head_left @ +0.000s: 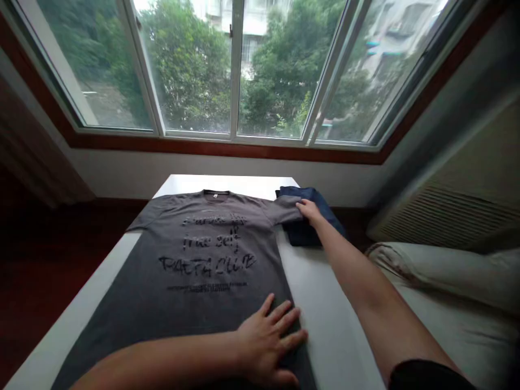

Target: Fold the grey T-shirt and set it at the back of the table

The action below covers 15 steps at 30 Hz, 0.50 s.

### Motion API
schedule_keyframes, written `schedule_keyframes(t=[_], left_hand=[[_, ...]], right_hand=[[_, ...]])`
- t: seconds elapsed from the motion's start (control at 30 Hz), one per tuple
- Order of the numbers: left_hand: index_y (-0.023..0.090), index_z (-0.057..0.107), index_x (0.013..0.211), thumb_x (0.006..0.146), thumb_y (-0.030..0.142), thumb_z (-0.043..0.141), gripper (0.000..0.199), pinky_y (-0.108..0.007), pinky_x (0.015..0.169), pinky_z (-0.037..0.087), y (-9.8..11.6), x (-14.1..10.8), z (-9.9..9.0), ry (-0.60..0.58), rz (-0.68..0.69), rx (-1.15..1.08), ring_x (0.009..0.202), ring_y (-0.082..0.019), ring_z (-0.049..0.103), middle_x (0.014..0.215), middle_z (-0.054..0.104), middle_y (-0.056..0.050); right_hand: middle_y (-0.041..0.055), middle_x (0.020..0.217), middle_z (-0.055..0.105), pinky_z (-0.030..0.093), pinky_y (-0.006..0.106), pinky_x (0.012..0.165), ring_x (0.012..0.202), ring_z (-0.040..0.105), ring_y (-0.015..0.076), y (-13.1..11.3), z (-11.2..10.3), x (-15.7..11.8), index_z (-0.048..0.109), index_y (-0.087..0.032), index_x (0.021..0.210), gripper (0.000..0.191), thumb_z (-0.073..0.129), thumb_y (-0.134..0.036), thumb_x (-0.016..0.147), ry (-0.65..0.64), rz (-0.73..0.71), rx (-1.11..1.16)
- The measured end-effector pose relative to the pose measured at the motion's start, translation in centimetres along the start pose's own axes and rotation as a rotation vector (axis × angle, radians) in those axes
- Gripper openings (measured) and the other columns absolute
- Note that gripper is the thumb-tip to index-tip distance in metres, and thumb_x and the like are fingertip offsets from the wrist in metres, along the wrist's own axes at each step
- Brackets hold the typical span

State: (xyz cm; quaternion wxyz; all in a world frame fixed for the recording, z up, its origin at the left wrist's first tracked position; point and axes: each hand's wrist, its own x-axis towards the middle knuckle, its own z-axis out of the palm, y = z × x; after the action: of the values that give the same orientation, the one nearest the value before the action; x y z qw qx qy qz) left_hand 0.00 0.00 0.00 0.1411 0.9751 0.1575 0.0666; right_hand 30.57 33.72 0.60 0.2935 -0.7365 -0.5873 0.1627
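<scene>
Grey short-sleeved fabric T-shirt (203, 311): spread on your white counter (325, 303). Your left hand (268, 341): splayed flat on its lower part. Your right hand (311, 211): pinching its sleeve (286, 209) over folded dark-blue cloth (304, 235).

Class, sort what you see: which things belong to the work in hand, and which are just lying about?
In the work:
- grey T-shirt
- left hand, flat on it
- right hand, at its sleeve
- white table beneath

Apparently lying about:
- dark blue cloth
- pale cushion

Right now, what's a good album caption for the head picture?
Left hand spread on a grey T-shirt, right hand touching its sleeve.
</scene>
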Motion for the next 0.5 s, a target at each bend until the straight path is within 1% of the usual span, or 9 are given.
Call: schedule_keyframes(t=[0.03,0.1,0.17,0.23,0.3,0.33,0.37,0.43,0.5], left_hand=[[0.018,0.026,0.165,0.103,0.071,0.023,0.082,-0.061,0.124,0.02,0.4,0.1,0.5,-0.001,0.014,0.017,0.157,-0.036,0.021,0.169,0.024,-0.019],[0.02,0.027,0.165,0.104,0.07,0.025,0.08,-0.06,0.123,0.024,1.2,0.3,1.7,0.017,0.038,0.073,0.156,-0.035,0.024,0.169,0.026,-0.018],[0.022,0.027,0.165,0.106,0.064,0.029,0.073,-0.059,0.121,0.029,1.7,0.5,3.3,0.059,0.059,0.162,0.155,-0.035,0.029,0.168,0.03,-0.016],[0.024,0.029,0.164,0.108,0.055,0.033,0.064,-0.058,0.117,0.035,2.0,0.7,5.2,0.131,0.075,0.276,0.152,-0.034,0.035,0.167,0.034,-0.014],[0.027,0.032,0.163,0.109,0.048,0.036,0.058,-0.057,0.113,0.04,2.1,0.9,6.8,0.207,0.09,0.376,0.148,-0.034,0.042,0.164,0.039,-0.013],[0.027,0.033,0.162,0.109,0.047,0.036,0.057,-0.056,0.112,0.042,2.1,1.0,7.4,0.235,0.097,0.413,0.146,-0.033,0.045,0.163,0.041,-0.013],[0.027,0.034,0.161,0.109,0.047,0.037,0.056,-0.056,0.111,0.043,2.1,1.0,7.8,0.254,0.104,0.441,0.144,-0.033,0.047,0.162,0.042,-0.013],[0.029,0.035,0.16,0.109,0.048,0.037,0.055,-0.055,0.109,0.045,1.9,1.1,8.2,0.27,0.11,0.478,0.143,-0.032,0.048,0.161,0.044,-0.012],[0.03,0.037,0.159,0.109,0.049,0.036,0.053,-0.053,0.108,0.047,1.8,1.2,8.4,0.281,0.113,0.509,0.143,-0.031,0.048,0.161,0.044,-0.01]], right_hand=[[0.01,0.106,0.075,0.049,0.027,0.085,0.098,0.067,0.0227,0.2,-0.2,-0.2,0.074,-0.013,0.114,0.033,0.059,-0.025,0.087,-0.002,0.047,-0.022],[0.0114,0.106,0.074,0.049,0.029,0.086,0.098,0.067,0.0249,0.3,-0.5,-0.6,0.074,-0.014,0.114,0.033,0.06,-0.024,0.086,0.037,0.09,-0.068],[0.0138,0.11,0.072,0.048,0.033,0.09,0.101,0.065,0.0272,-0.2,-0.6,-1.2,0.072,-0.015,0.118,0.035,0.059,-0.024,0.087,0.142,0.076,-0.123],[0.0168,0.116,0.068,0.047,0.036,0.094,0.107,0.061,0.0294,-1.4,-0.3,-1.9,0.068,-0.015,0.123,0.038,0.055,-0.025,0.089,0.29,-0.024,-0.18],[0.0187,0.121,0.064,0.044,0.04,0.1,0.114,0.057,0.0314,-3.3,0.7,-2.5,0.067,-0.014,0.124,0.038,0.051,-0.027,0.092,0.373,-0.204,-0.217],[0.019,0.122,0.063,0.043,0.041,0.102,0.116,0.055,0.0322,-4.5,1.6,-2.8,0.068,-0.014,0.123,0.037,0.05,-0.028,0.093,0.37,-0.292,-0.23],[0.0189,0.123,0.062,0.042,0.042,0.103,0.117,0.054,0.0323,-5.7,2.7,-3.2,0.069,-0.014,0.121,0.036,0.05,-0.029,0.094,0.33,-0.371,-0.236],[0.0181,0.126,0.062,0.041,0.04,0.106,0.119,0.054,0.0307,-8.2,5.6,-4.0,0.068,-0.014,0.124,0.038,0.049,-0.031,0.097,0.189,-0.493,-0.229],[0.0168,0.138,0.058,0.039,0.038,0.111,0.127,0.052,0.0286,-10.1,9.1,-5.1,0.063,-0.015,0.136,0.045,0.047,-0.036,0.1,0.055,-0.561,-0.228]])
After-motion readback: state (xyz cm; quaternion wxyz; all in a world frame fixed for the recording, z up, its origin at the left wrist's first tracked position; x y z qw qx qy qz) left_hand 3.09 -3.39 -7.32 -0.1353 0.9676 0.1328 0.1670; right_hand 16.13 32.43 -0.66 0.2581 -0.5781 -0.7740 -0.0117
